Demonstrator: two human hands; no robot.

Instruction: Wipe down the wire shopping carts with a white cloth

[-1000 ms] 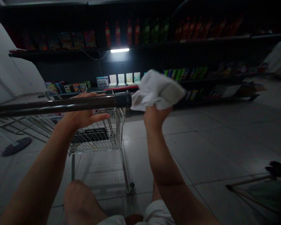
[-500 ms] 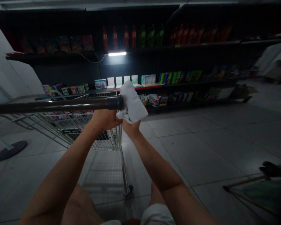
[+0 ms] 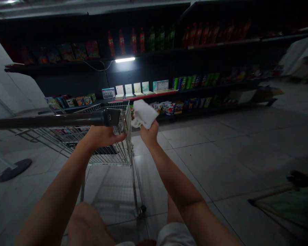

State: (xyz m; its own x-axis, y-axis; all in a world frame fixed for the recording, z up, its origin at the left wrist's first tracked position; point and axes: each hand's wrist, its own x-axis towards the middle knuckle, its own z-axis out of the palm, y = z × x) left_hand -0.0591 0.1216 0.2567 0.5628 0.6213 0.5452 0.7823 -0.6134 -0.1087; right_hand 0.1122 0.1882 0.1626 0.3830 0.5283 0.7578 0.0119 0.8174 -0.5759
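My left hand (image 3: 102,137) is up against the underside of the shopping cart handle (image 3: 66,119), near its dark right end cap. Its thumb sticks out to the right, and the other fingers go out of sight behind the bar, seemingly gripping it. My right hand (image 3: 150,134) pinches a folded white cloth (image 3: 145,114) just right of the cart's corner, apart from the handle. The wire basket (image 3: 113,158) of the cart lies beyond and below the handle, with colourful packages partly visible through it.
Dark shelves across the way hold red bottles (image 3: 121,41), green bottles (image 3: 161,38), white boxes (image 3: 128,89) and snack packs (image 3: 169,108) beneath a lit lamp (image 3: 125,59). A post base (image 3: 15,169) stands at left. At lower right is a dim green object with a frame (image 3: 284,208).
My right hand has drawn the cloth away from the handle's end, which is now uncovered. My left hand and the handle's end have shifted left in view.
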